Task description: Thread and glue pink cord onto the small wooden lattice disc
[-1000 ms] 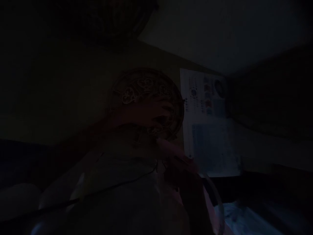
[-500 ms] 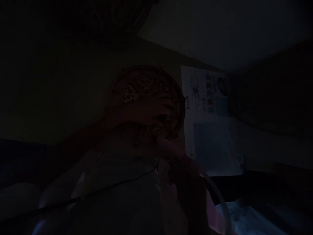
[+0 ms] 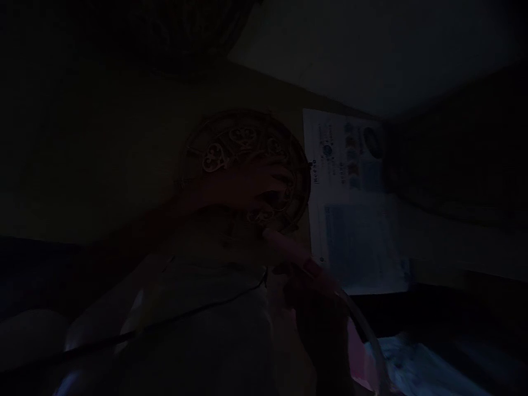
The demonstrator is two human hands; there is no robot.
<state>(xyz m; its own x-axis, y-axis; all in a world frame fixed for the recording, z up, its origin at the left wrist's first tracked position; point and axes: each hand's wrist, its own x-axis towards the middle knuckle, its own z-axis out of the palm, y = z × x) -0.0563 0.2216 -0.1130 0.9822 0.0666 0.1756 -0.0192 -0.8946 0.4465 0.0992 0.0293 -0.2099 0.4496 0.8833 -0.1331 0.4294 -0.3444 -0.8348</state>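
The picture is very dark. A round openwork piece [image 3: 243, 137] with heart-shaped scrolls and a ribbed rim lies in the middle. My left hand [image 3: 243, 184] reaches across it from the left, fingers spread over its centre and right part. My right hand [image 3: 315, 308], mostly in shadow, is closed around a pink tube-shaped tool [image 3: 289, 248]. A pale hose [image 3: 369, 330] runs from the tool's rear end down to the right. The tool's tip is at the lower edge of the round piece; whether they touch I cannot tell.
A printed sheet [image 3: 355, 236] with pictures and text lies right of the round piece. Another dark round openwork piece [image 3: 193, 33] is at the top. A thin dark cord [image 3: 198, 311] crosses the lower left. Something bluish and crumpled [image 3: 421, 363] shows at lower right.
The whole view has shifted very slightly. Both hands, the round piece and the pink tool keep nearly the same places relative to one another.
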